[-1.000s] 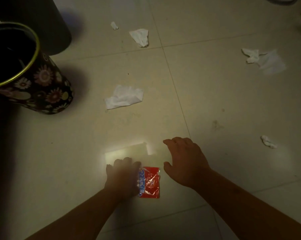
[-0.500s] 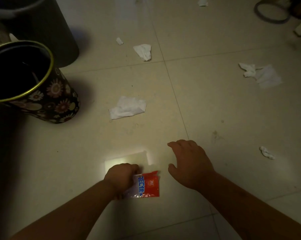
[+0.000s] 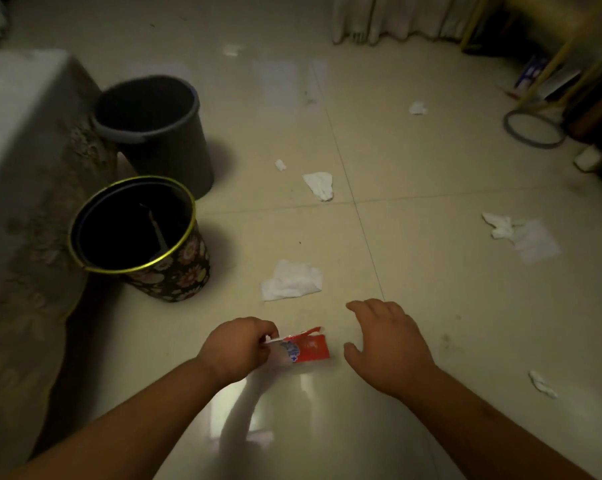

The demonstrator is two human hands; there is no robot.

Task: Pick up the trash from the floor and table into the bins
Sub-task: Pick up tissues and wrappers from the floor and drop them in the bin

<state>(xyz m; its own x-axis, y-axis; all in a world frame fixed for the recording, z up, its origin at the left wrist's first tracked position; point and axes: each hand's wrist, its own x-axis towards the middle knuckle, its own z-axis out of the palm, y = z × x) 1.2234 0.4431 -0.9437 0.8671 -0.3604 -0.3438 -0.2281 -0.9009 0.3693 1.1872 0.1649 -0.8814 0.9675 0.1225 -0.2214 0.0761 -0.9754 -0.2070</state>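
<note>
Left hand pinching a snack wrapper
The left hand (image 3: 239, 346) is gripping the crumpled red-and-white plastic wrapper (image 3: 304, 348) by its left edge; the right hand (image 3: 389, 344) is hovering spread just right of it.

red/blue wrapper (image 3: 306, 348), floral bin (image 3: 175, 271), prob. grey bin (image 3: 168, 143), white tissues (image 3: 291, 280)

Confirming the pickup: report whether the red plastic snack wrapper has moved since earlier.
Yes. The left hand pinches the red plastic snack wrapper, lifted and turned from flat on the floor, slightly toward the crumpled white tissue ahead.
</note>
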